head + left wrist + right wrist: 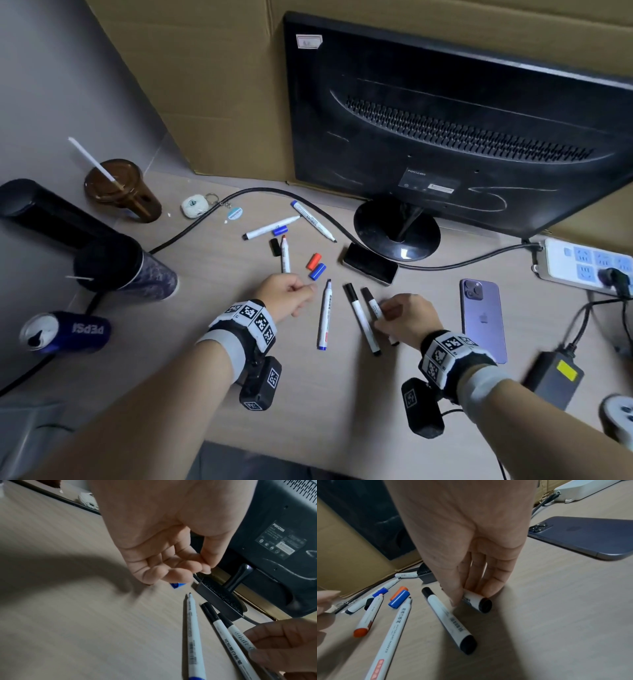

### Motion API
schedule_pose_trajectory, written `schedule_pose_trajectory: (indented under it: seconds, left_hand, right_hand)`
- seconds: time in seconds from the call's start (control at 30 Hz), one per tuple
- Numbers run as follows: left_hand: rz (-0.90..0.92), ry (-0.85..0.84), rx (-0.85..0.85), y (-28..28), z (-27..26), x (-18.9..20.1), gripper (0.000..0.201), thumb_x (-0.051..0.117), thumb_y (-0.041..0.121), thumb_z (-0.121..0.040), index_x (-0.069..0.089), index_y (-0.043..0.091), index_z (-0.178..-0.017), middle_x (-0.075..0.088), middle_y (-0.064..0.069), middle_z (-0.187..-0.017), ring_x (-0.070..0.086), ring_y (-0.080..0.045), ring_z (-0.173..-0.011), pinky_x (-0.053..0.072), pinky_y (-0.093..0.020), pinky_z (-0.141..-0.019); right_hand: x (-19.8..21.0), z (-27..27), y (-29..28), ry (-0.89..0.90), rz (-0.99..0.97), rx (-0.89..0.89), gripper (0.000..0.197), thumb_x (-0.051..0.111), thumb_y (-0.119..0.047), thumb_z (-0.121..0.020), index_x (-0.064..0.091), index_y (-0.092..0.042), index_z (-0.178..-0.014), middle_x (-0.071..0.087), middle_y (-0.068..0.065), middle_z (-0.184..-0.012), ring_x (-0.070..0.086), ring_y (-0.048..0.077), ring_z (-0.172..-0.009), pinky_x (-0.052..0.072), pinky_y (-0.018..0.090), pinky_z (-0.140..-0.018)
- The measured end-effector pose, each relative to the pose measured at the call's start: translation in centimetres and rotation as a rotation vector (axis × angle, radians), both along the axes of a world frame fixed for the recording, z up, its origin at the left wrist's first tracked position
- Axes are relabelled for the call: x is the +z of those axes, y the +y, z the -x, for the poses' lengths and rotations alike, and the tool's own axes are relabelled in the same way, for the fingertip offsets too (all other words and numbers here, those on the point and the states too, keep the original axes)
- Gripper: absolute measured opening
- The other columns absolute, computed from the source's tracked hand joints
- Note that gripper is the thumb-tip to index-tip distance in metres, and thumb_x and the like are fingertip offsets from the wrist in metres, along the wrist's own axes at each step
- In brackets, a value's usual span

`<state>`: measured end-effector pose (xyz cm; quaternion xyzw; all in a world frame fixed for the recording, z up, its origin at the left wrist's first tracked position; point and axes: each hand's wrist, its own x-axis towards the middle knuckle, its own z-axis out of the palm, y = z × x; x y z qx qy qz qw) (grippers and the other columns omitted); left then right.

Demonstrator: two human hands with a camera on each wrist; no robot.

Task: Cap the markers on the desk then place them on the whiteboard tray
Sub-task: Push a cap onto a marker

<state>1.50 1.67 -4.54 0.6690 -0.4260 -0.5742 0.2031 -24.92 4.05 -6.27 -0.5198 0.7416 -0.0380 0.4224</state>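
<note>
Near the front edge of the tabletop [325, 394], clamps the right hand [407, 313] on a capped black marker [375, 310], thumb and fingers curled round the barrel. Cannot tell whether its rear end rests on the wood or sits just above. Lies just beside a second capped black marker [361, 318].

Holds the left hand [286, 294] near the blue cap [317, 270], fingers curled in to the thumb, with nothing seen inside.

Looks partway through the capping step: leaves uncapped the blue marker [324, 317] between the two hands, the red marker [285, 255] behind the left hand, and two more markers toward the rear edge. Calls next, probably, for pinching the blue cap, lining it up with the bare tip and pressing it home.

Shows no whiteboard tray in any view. Hides the held marker's middle under the right hand. Blurs the blue cap in the left wrist view.
</note>
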Motion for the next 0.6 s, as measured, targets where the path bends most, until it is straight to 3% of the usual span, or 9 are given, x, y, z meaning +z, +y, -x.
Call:
schedule_pose_trajectory:
  seconds: [0.1,0.17,0.27,0.33,0.4,0.47,0.6]
  left_hand:
    - [-0.009,-0.044,-0.017,0.0,-0.8,0.0,0.028,0.073,0.025,-0.092,0.064,0.012,-0.068,0.062,-0.004,-0.064,0.052,-0.016,-0.051,0.038,-0.011,-0.040]
    - [-0.011,-0.061,-0.017,0.0,-1.3,0.2,0.027,0.072,0.028,-0.091,0.066,0.011,-0.072,0.062,-0.006,-0.065,0.052,-0.018,-0.053,0.036,-0.011,-0.039]
    - [0.003,-0.083,-0.008,-0.2,-2.2,0.4,0.026,0.070,0.029,-0.093,0.067,0.010,-0.075,0.058,-0.003,-0.060,0.051,-0.016,-0.052,0.035,-0.011,-0.037]
    - [0.009,-0.092,-0.008,-0.3,-2.9,0.5,0.027,0.069,0.030,-0.094,0.069,0.009,-0.077,0.056,0.001,-0.056,0.052,-0.016,-0.051,0.036,-0.012,-0.038]
    - [0.004,-0.079,0.008,-0.3,-3.6,0.3,0.028,0.069,0.029,-0.094,0.072,0.004,-0.082,0.055,0.001,-0.056,0.051,-0.015,-0.050,0.036,-0.011,-0.038]
    - [-0.016,-0.075,0.016,-0.4,-4.1,0.2,0.031,0.071,0.029,-0.093,0.073,0.000,-0.086,0.056,-0.002,-0.057,0.049,-0.015,-0.048,0.035,-0.011,-0.037]
    - [-0.018,-0.076,0.002,-0.8,-4.7,-0.1,0.028,0.073,0.029,-0.091,0.068,0.013,-0.068,0.058,-0.005,-0.060,0.047,-0.014,-0.046,0.037,-0.014,-0.039]
  right_hand:
    - [0.4,-0.4,-0.4,0.006,0.040,-0.005,0.019,0.085,-0.018,-0.075,0.080,-0.016,-0.093,0.074,-0.012,-0.076,0.068,0.005,-0.072,0.043,0.002,-0.060]
    - [1.0,-1.3,-0.9,-0.021,0.102,-0.033,0.016,0.084,-0.017,-0.075,0.077,-0.019,-0.090,0.072,-0.013,-0.075,0.068,0.005,-0.073,0.045,0.003,-0.061]
    - [1.7,-3.3,-1.7,-0.066,0.130,-0.038,0.008,0.079,-0.018,-0.077,0.074,-0.019,-0.083,0.077,-0.001,-0.072,0.072,0.015,-0.065,0.062,0.027,-0.069]
    - [2.1,-5.2,-1.9,-0.130,0.092,-0.038,0.004,0.076,-0.014,-0.082,0.073,-0.012,-0.081,0.077,0.008,-0.066,0.073,0.019,-0.052,0.065,0.034,-0.059]
    - [2.0,-6.9,-2.0,-0.162,0.073,-0.025,0.010,0.076,-0.013,-0.084,0.074,-0.005,-0.079,0.073,0.011,-0.063,0.069,0.018,-0.045,0.058,0.027,-0.047]
    - [1.5,-8.3,-1.9,-0.130,0.055,0.013,0.017,0.077,-0.018,-0.083,0.073,-0.004,-0.074,0.072,0.008,-0.057,0.065,0.013,-0.039,0.050,0.020,-0.043]
    - [0.2,-9.5,-2.1,-0.031,-0.007,0.042,0.036,0.082,-0.042,-0.070,0.073,-0.008,-0.062,0.073,0.008,-0.058,0.073,0.023,-0.053,0.063,0.036,-0.057]
